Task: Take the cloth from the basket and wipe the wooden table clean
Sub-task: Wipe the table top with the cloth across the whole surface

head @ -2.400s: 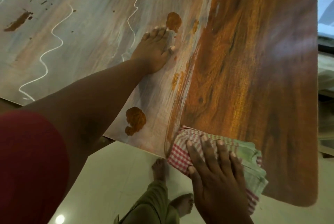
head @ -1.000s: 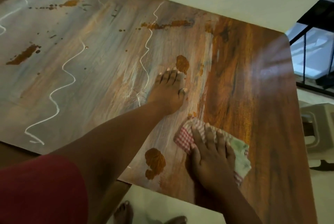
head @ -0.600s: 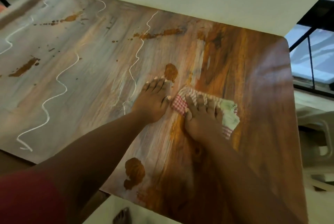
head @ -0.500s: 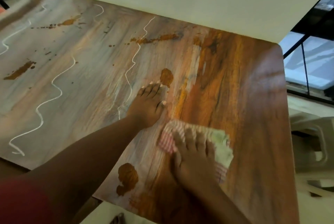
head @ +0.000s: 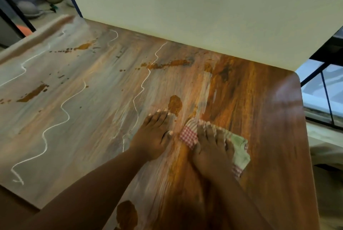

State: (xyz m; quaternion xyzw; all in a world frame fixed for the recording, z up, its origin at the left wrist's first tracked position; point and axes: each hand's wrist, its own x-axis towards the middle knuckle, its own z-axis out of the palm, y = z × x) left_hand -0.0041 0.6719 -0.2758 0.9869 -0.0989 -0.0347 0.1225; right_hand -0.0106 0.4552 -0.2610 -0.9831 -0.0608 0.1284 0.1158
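Wiping is under way: the right hand presses flat, straight fingers on the folded red-checked and green cloth mid-table, the left hand braces open-palmed on the smeared brown wooden table, and the rusty-orange blob ahead likely comes next.

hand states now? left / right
Left hand: open, flat on the table, holding nothing.
Right hand: open, straight fingers pressing the cloth onto the table.
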